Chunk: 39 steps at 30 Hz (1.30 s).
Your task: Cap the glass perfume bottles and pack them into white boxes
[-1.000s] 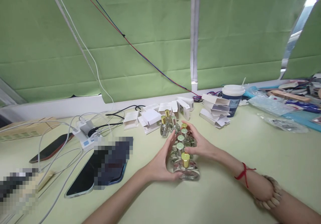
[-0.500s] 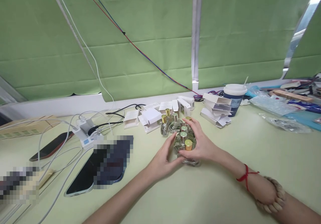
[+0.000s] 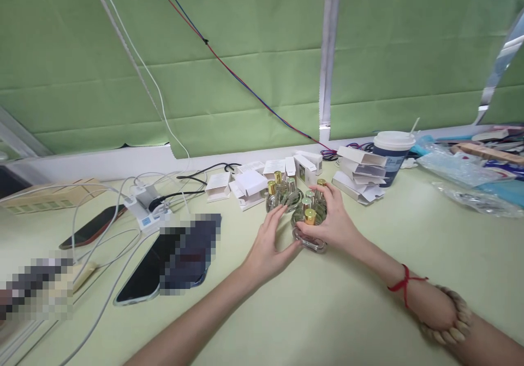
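Several small clear glass bottles (image 3: 310, 240) with gold and silver caps stand close together on the pale green table. My right hand (image 3: 334, 218) curves round the right side of the nearer bottles, thumb at the front one and fingers at a gold-capped one behind. On their left side my left hand (image 3: 270, 243) has its thumb and fingers spread, the thumb tip near the front bottle and the fingertips near the farther group. That farther group of bottles (image 3: 271, 196) stands behind my left fingertips, with gold and silver caps.
Opened white boxes (image 3: 249, 183) lie behind the bottles, and more are stacked (image 3: 362, 172) beside a lidded cup (image 3: 392, 155). Phones (image 3: 141, 278), a power strip (image 3: 145, 213) and white cables lie at left. Plastic bags (image 3: 458, 166) are at right.
My left hand has opened away from the nearer bottles, its fingers shifting toward the farther group. My right hand remains round the nearer ones. The camera view has shifted slightly.
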Tool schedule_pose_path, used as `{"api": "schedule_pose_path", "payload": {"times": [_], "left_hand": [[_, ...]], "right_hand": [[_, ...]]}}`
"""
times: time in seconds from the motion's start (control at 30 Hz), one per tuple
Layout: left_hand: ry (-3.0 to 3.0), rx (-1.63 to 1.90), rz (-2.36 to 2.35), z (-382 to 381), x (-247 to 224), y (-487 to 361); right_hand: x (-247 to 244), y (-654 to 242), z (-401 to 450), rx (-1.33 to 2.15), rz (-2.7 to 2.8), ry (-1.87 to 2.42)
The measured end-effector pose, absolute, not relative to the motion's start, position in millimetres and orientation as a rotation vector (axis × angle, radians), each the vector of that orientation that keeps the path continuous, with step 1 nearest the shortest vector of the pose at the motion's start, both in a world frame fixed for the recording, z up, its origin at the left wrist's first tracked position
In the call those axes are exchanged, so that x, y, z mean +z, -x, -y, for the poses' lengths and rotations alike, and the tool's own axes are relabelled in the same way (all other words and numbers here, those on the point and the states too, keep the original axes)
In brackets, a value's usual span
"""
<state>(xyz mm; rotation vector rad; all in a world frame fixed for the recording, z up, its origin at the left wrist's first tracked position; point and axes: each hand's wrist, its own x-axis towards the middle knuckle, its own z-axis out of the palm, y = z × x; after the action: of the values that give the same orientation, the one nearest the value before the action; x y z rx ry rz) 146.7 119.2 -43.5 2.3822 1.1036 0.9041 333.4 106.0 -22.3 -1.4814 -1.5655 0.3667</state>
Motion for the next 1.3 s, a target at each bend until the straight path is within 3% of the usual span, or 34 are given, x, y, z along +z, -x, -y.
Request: {"api": "schedule_pose_path", "payload": {"times": [0.67, 1.0, 1.3], "left_hand": [[-2.336, 1.107, -1.317, -120.0, -39.7, -146.0], [-2.260, 1.067, -1.288, -121.2, -39.8, -145.9], [-2.291, 1.096, -1.257, -122.4, -40.4, -146.0]], "right_hand": [[-50.6, -389.0, -142.2, 0.026, 1.647, 1.528], [-20.7, -368.9, -113.7, 0.284, 1.757, 2.089], [-20.9, -367.7, -114.1, 0.232, 1.765, 1.892]]}}
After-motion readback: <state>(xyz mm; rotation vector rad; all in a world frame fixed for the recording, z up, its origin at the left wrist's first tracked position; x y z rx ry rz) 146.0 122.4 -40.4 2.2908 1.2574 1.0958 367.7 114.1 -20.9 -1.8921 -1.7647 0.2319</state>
